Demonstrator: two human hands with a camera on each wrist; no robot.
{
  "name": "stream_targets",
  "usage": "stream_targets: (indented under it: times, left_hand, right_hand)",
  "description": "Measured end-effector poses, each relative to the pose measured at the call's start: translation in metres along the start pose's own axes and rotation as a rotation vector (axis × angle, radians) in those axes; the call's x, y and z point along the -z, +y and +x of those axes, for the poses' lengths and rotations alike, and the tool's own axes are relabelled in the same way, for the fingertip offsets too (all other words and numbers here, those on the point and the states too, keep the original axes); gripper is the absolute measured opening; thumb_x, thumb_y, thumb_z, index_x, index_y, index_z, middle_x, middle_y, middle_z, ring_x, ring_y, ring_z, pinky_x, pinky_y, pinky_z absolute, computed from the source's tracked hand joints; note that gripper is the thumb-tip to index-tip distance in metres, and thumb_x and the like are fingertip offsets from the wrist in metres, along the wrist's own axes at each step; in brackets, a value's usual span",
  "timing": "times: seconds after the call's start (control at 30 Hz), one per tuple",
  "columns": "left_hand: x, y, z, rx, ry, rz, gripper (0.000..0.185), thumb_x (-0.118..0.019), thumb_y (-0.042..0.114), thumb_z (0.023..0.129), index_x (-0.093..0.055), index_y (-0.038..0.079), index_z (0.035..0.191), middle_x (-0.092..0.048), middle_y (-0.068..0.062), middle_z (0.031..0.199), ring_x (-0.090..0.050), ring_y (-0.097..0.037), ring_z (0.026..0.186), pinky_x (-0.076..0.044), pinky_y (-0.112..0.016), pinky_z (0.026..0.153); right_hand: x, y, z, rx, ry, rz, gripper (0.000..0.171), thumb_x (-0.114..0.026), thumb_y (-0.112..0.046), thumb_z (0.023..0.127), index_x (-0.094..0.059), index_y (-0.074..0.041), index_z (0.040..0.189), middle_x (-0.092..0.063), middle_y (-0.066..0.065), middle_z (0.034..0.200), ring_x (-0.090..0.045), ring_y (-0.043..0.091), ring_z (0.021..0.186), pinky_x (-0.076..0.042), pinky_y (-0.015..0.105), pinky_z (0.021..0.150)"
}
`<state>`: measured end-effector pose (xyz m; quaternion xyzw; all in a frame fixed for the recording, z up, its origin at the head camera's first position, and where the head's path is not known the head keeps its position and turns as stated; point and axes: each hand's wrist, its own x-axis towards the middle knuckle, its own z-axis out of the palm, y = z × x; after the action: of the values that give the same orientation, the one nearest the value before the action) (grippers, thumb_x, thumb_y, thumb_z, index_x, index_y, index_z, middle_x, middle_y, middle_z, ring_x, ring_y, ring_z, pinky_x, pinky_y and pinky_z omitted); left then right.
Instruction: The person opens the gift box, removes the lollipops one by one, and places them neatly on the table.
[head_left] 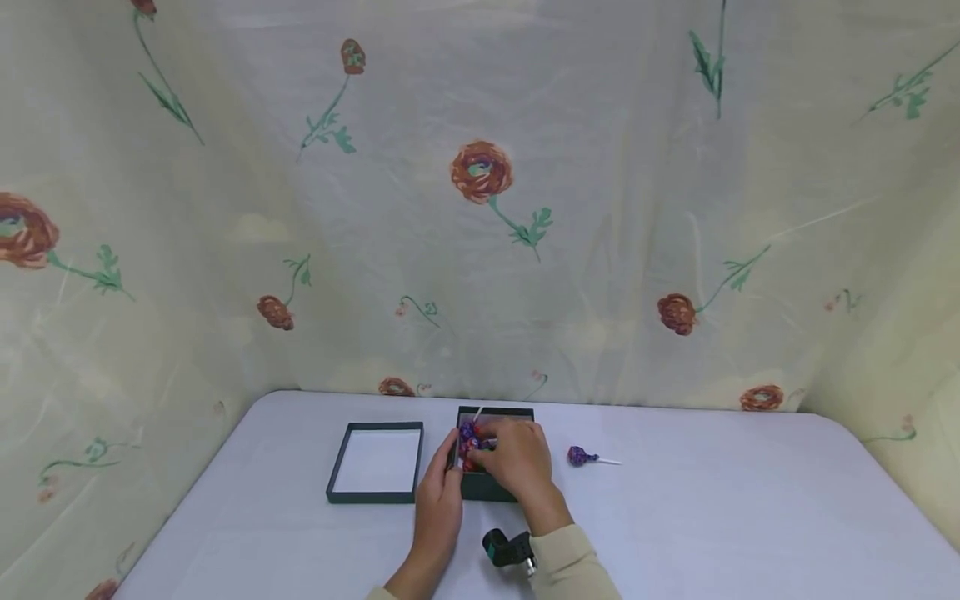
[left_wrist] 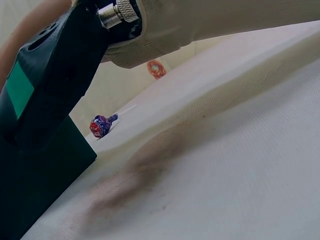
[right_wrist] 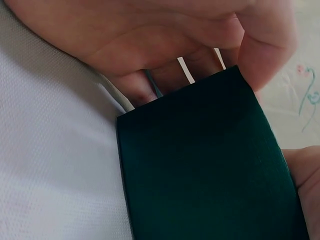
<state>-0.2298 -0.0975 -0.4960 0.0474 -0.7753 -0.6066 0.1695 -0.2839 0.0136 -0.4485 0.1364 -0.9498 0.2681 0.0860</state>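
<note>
a: what's the right hand (head_left: 517,457) doing?

b: it lies over the dark green box (head_left: 489,487), fingers curled down inside among the wrapped lollipops (head_left: 468,440). in the right wrist view the fingers (right_wrist: 150,85) hook over the box's near wall, with white sticks (right_wrist: 185,70) showing between them. whether it pinches a stick, i cannot tell.

a: and the left hand (head_left: 438,504)?

b: it steadies the box from its left side, fingertips on the wall, fingers fairly straight, gripping nothing that i can see.

a: where is the box?

b: on the white table (head_left: 712,517), near the middle, toward the far edge. it's open. just to its left lies a second dark green tray with a white inside (head_left: 377,461), apart from the box and with nothing in it.

a: how many lollipops?

b: the heap in the box is too covered to count. one more lollipop (head_left: 581,456), purple wrapper, lies alone on the table right of the box, stick pointing right.

a: any writing?

b: none readable. the wrapper's print is too small. behind the table hangs a pale cloth with red flowers (head_left: 481,171).
</note>
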Motion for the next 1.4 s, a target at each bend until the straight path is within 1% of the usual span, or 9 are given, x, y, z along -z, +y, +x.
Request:
stream_targets:
  times: [0.2, 0.53, 0.73, 0.87, 1.13, 1.27, 1.4]
  left_hand:
    - [0.0, 0.0001, -0.0004, -0.009, -0.007, -0.002, 0.05, -0.041, 0.006, 0.095, -0.045, 0.015, 0.144, -0.043, -0.003, 0.148, -0.039, -0.021, 0.137, -0.034, -0.044, 0.11]
    - [0.0, -0.001, -0.0006, 0.003, -0.008, 0.004, 0.051, -0.04, 0.006, 0.095, -0.045, 0.017, 0.144, -0.044, -0.002, 0.148, -0.039, -0.021, 0.137, -0.034, -0.044, 0.11]
    - [0.0, -0.0016, -0.0004, -0.004, -0.001, 0.01, 0.051, -0.041, 0.005, 0.095, -0.045, 0.016, 0.144, -0.044, -0.002, 0.148, -0.039, -0.02, 0.136, -0.034, -0.044, 0.11]
    - [0.0002, -0.0016, 0.0002, -0.009, -0.004, 0.002, 0.05, -0.041, 0.005, 0.095, -0.045, 0.014, 0.145, -0.043, -0.002, 0.148, -0.039, -0.021, 0.137, -0.034, -0.044, 0.11]
    - [0.0005, -0.0001, -0.0005, -0.001, -0.004, 0.007, 0.05, -0.041, 0.005, 0.095, -0.045, 0.016, 0.144, -0.043, -0.003, 0.149, -0.039, -0.021, 0.136, -0.034, -0.043, 0.11]
    - [0.0003, 0.0017, -0.0011, 0.012, -0.002, 0.011, 0.05, -0.041, 0.006, 0.095, -0.045, 0.016, 0.144, -0.043, -0.003, 0.149, -0.039, -0.02, 0.136, -0.034, -0.043, 0.111]
    - [-0.0001, 0.0023, -0.001, 0.017, -0.01, 0.005, 0.05, -0.04, 0.008, 0.096, -0.043, 0.016, 0.145, -0.042, -0.002, 0.15, -0.039, -0.021, 0.137, -0.034, -0.043, 0.11]
  right_hand:
    - [0.0004, -0.0004, 0.0001, -0.008, -0.009, -0.012, 0.027, -0.079, -0.033, 0.077, -0.077, -0.014, 0.097, -0.073, 0.004, 0.101, -0.064, 0.023, 0.101, -0.035, 0.045, 0.103]
    - [0.001, -0.0015, -0.0015, -0.005, 0.002, -0.011, 0.025, -0.08, -0.035, 0.075, -0.077, -0.015, 0.09, -0.073, 0.003, 0.095, -0.064, 0.022, 0.095, -0.036, 0.044, 0.101]
    - [0.0004, -0.0015, -0.0013, -0.006, 0.015, -0.007, 0.022, -0.08, -0.034, 0.076, -0.076, -0.016, 0.088, -0.073, 0.002, 0.092, -0.064, 0.021, 0.092, -0.036, 0.044, 0.1]
    - [0.0004, -0.0015, -0.001, -0.003, 0.022, -0.002, 0.022, -0.08, -0.034, 0.076, -0.076, -0.016, 0.088, -0.073, 0.002, 0.092, -0.064, 0.021, 0.092, -0.036, 0.044, 0.099]
    - [-0.0007, 0.0004, -0.0017, 0.028, 0.057, 0.017, 0.021, -0.079, -0.032, 0.077, -0.075, -0.016, 0.089, -0.073, 0.001, 0.092, -0.064, 0.02, 0.089, -0.039, 0.043, 0.094]
    - [-0.0007, 0.0017, -0.0016, 0.057, 0.072, 0.047, 0.019, -0.079, -0.03, 0.077, -0.075, -0.016, 0.09, -0.073, 0.0, 0.091, -0.065, 0.019, 0.088, -0.04, 0.044, 0.093]
    - [0.0017, 0.0028, -0.0016, 0.062, 0.07, 0.089, 0.02, -0.079, -0.029, 0.078, -0.076, -0.016, 0.093, -0.073, 0.001, 0.095, -0.065, 0.022, 0.093, -0.042, 0.047, 0.093]
